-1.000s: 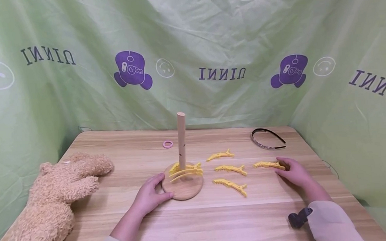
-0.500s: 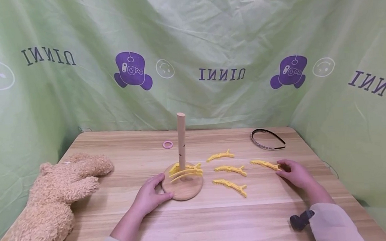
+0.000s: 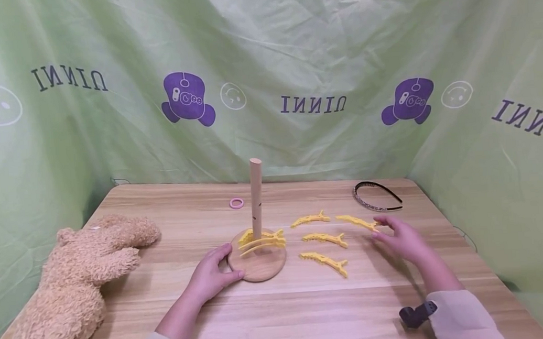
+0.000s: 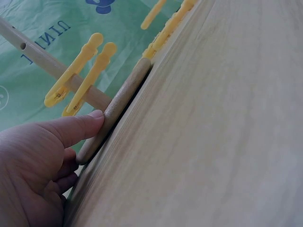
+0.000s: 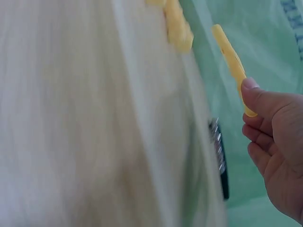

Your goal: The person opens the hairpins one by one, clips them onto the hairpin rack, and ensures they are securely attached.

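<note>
My left hand (image 3: 214, 272) grips the edge of a wooden stand's round base (image 3: 259, 271), thumb on the near side. The stand's upright post (image 3: 256, 197) rises from the base. Yellow alligator hair clips (image 4: 90, 80) are clipped low on that post. My right hand (image 3: 404, 240) pinches another yellow hair clip (image 3: 356, 221) by its tail end between thumb and fingers. In the right wrist view this held clip (image 5: 231, 59) is raised above the tabletop. Three more yellow clips (image 3: 324, 239) lie on the table between the stand and my right hand.
A plush teddy bear (image 3: 78, 288) lies along the left side of the wooden table (image 3: 310, 319). Behind the stand is a pink ring (image 3: 236, 203). A black headband with a glittery side (image 3: 373, 204) lies at the back right. Green printed cloth (image 3: 269, 138) hangs around the table.
My right hand has lifted the yellow hair clip off the table and carried it left, toward the stand. My left hand has stayed on the base.
</note>
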Motion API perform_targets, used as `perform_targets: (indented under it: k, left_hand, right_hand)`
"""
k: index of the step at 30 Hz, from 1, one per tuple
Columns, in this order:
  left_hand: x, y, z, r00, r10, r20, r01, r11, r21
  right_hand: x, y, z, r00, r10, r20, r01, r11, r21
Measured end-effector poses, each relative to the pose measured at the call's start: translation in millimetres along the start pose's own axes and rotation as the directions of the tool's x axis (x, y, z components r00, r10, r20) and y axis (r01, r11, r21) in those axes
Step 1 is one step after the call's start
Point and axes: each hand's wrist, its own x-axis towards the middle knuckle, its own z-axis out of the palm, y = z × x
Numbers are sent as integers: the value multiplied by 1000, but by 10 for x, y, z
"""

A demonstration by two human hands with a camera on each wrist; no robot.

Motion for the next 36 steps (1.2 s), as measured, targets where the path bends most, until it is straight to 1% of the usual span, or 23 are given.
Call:
perform_targets:
  k: [5,8,13,17,20,27,31,36]
  left_hand:
    - [-3,3,-4,1000,1,-1,-1,1000,6]
    - [-4,1,-3,1000,0,-2,0,1000,5]
    - [-6,0,-1,1000,1,-6,-1,1000,0]
    - [-4,0,1,1000,5,-10,-5,1000,0]
    - [-2,-3,4,1000,7,-9,-7,1000,1]
    - [0,-5,12,1000,5,-10,-5,1000,-5]
    - [3,-3,14,1000,7,-9,-7,1000,-10]
    - [4,-5,14,1000,5,-12,-5,1000,-11]
  right_hand:
    - [56,-263,46,996,-87,-31,87,996,-4]
    - [70,-439,97,987,-155,-44,155,988,-6]
    - [82,-720,218,958,-286,-30,285,958,-37]
    - [104,-923,328,931,-364,-13,363,930,-49]
    - [117,-1053,413,919,-395,-11,394,918,-37]
    - [175,-1299,616,906,-423,-35,423,906,-10]
    - [223,-1415,735,893,-447,-55,448,894,13]
    - [287,-1545,866,882,-468,-49,470,881,55]
